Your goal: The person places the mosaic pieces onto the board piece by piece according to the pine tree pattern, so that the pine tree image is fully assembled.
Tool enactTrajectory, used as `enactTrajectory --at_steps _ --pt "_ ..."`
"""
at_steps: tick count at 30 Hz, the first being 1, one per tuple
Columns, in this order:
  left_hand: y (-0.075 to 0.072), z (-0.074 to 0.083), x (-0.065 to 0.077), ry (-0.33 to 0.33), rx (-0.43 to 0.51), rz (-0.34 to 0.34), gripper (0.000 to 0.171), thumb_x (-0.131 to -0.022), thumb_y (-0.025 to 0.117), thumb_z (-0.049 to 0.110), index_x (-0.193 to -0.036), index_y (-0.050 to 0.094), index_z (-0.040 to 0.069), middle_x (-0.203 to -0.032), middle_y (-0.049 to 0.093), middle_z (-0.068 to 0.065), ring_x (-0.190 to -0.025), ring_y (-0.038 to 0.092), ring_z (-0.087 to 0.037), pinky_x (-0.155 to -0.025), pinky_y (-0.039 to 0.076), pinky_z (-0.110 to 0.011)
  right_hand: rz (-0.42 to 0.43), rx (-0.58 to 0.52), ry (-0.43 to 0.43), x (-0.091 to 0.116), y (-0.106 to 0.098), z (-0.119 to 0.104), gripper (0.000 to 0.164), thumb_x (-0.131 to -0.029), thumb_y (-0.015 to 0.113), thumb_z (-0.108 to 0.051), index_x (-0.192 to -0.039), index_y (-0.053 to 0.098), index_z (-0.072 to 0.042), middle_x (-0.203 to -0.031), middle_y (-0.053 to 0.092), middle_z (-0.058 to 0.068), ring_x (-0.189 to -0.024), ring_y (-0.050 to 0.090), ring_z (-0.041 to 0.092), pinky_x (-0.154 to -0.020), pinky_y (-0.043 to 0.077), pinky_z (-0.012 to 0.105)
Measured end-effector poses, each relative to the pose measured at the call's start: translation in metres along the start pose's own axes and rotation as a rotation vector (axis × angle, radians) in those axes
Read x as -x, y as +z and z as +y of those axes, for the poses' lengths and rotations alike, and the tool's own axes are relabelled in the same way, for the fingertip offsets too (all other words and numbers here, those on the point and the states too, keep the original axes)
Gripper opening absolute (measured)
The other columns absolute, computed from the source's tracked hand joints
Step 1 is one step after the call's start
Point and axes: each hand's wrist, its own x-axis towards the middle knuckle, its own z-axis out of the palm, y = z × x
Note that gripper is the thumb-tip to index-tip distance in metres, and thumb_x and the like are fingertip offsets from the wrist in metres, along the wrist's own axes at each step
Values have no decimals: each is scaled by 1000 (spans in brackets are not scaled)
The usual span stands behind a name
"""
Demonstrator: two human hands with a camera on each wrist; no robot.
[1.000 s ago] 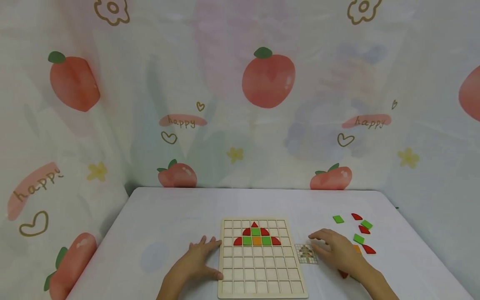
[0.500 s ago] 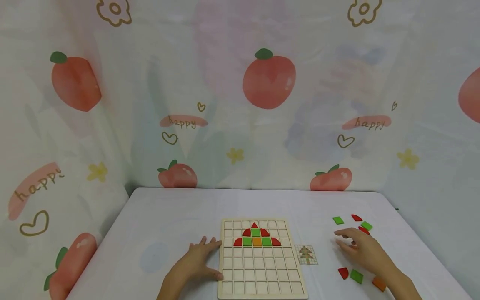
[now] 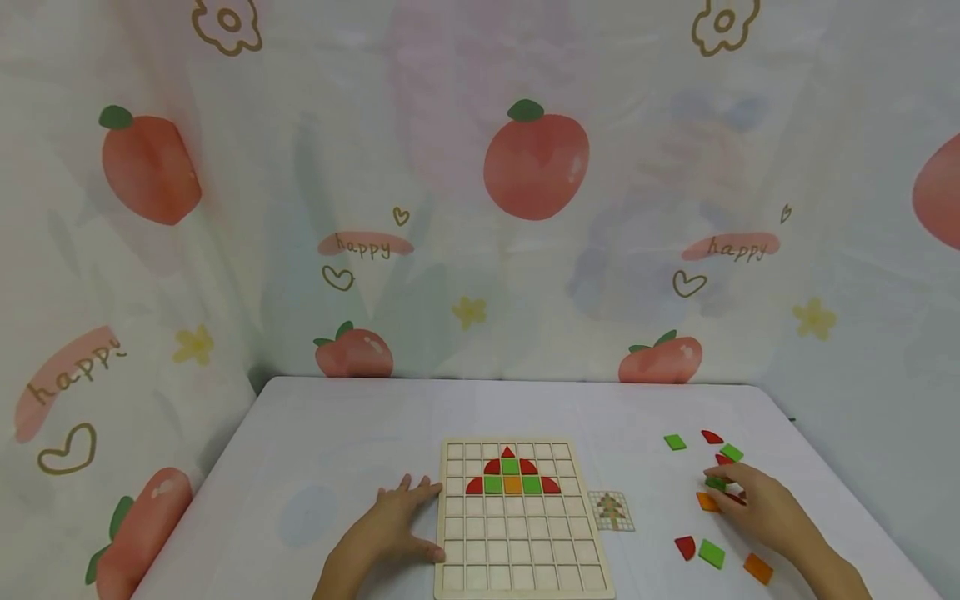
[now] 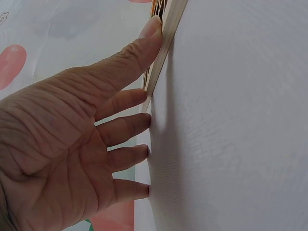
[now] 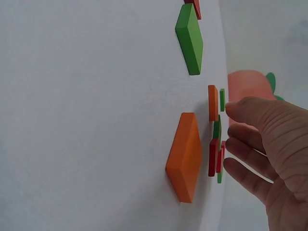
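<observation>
A wooden grid board [image 3: 518, 552] lies at the front middle, with red, green and orange tiles set in a tree shape in its upper rows. My left hand [image 3: 393, 521] rests along the board's left edge, fingers spread and thumb at the rim. To the right, my right hand [image 3: 765, 504] reaches low over loose tiles. Its thumb and index fingertips are right at a green square tile [image 3: 716, 483], partly hidden by the fingers. An orange square tile [image 3: 707, 502] lies just under the thumb. In the right wrist view, the fingertips hover close above the tiles, spaced apart.
Beside the board's right edge lies a small card [image 3: 612, 511] printed with a tree on a grid. Nearer me are a red quarter-round tile [image 3: 686, 547], a green tile [image 3: 712, 554] and an orange tile [image 3: 758, 569]. More tiles lie further back, including a green one [image 3: 675, 442].
My right hand has moved right, from beside the card to the green tile among the loose tiles, uncovering the nearer tiles. The left hand has stayed at the board's edge.
</observation>
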Motion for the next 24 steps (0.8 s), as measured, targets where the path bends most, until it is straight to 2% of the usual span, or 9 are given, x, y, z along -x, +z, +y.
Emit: enactTrajectory --at_steps 5,8,13,19,24 --pt "0 -1 1 10 7 -3 94 -66 96 31 -145 55 2 -153 46 -27 -149 25 -54 -115 15 -77 -19 3 28 -1 0 9 34 -86 81 -18 -113 72 -1 -114 70 22 -91 64 30 -78 61 50" --pt "0 -1 2 19 7 2 94 -65 96 32 -145 55 2 -153 46 -28 -149 25 -54 -115 15 -77 -35 3 40 -3 1 16 36 -87 80 -19 -115 70 2 -115 69 24 -97 66 36 -81 60 56" --pt "1 -2 2 31 -1 7 95 -65 96 33 -145 55 2 -153 46 -27 -148 25 -54 -115 16 -78 -59 -5 59 -5 3 23 38 -88 79 -19 -117 69 4 -115 69 24 -98 65 34 -82 60 55" --pt "0 -2 1 18 1 -1 94 -65 96 32 -145 55 2 -153 46 -27 -149 25 -53 -115 16 -78 -42 9 35 -6 2 19 34 -88 80 -14 -114 71 4 -109 71 18 -94 65 30 -81 61 53" --pt "-1 0 0 4 4 -9 94 -66 96 32 -146 55 3 -154 45 -26 -149 24 -52 -115 15 -77 -34 -4 33 -6 1 15 35 -87 80 -16 -115 71 4 -110 71 18 -92 65 28 -80 61 52"
